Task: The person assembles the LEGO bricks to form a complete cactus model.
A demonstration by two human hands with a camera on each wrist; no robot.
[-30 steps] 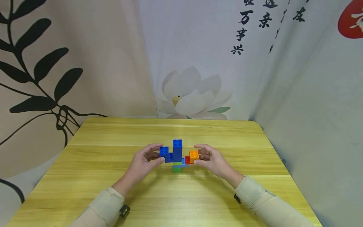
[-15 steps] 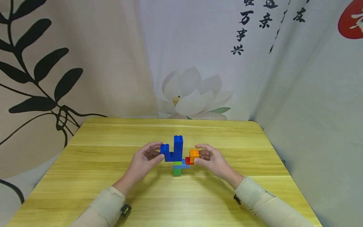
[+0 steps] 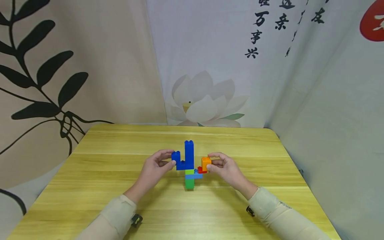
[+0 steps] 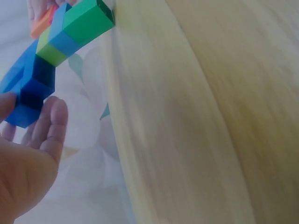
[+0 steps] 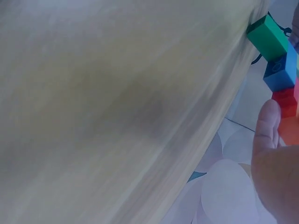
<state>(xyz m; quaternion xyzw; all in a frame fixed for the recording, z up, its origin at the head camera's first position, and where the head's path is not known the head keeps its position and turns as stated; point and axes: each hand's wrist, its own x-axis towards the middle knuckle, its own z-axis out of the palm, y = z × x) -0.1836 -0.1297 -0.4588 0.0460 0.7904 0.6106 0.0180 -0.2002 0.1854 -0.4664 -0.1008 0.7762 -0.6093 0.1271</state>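
A joined figure of toy building blocks is between my two hands in the head view. Its upper part is dark blue blocks (image 3: 189,155), a tall column with a shorter stub to the left. Beneath come a lime block, a light blue block (image 3: 193,176) and a green block (image 3: 189,184) lowest. A red block (image 3: 202,170) and an orange block (image 3: 206,163) step up on the right. My left hand (image 3: 155,168) pinches the blue stub between thumb and fingers. On the other side, my right hand (image 3: 225,169) pinches the orange block. Both wrist views show the green block's underside end near the table edge.
A wooden table (image 3: 168,213) with yellowish grain lies beneath the hands. Behind it hangs a pale curtain (image 3: 204,43) printed with a flower and characters, and leaf patterns show at the left. Each sleeve has a small dark item near the cuff.
Both hands keep their hold. The block figure has tipped more upright and shifted slightly right, with the blue column higher and more of the green block showing.
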